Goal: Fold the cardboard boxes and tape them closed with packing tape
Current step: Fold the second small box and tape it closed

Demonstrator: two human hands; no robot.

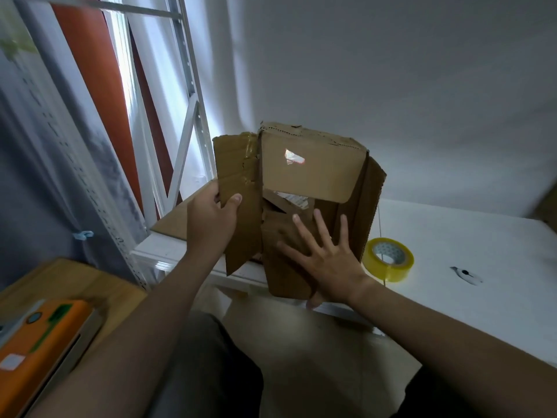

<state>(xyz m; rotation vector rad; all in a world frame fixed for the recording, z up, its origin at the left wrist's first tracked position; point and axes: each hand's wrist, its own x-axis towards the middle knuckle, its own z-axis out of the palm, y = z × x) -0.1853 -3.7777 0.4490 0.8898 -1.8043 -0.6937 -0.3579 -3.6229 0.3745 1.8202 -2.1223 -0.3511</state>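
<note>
A worn brown cardboard box [310, 170] stands tilted at the near edge of the white table [470, 242], its flaps loose and old tape on its left side. My left hand [211, 221] grips the edge of the left flap, thumb on its front. My right hand [325, 257] lies flat with spread fingers against the lower front flap, thumb under its bottom edge. A yellowish roll of packing tape [388, 259] sits on the table just right of the box.
A flat cardboard sheet [174, 221] lies on the table behind the left hand. A small dark tool [465, 274] rests right of the tape. White metal shelving [187, 116] rises at left. An orange box [39, 342] sits on a wooden surface at lower left.
</note>
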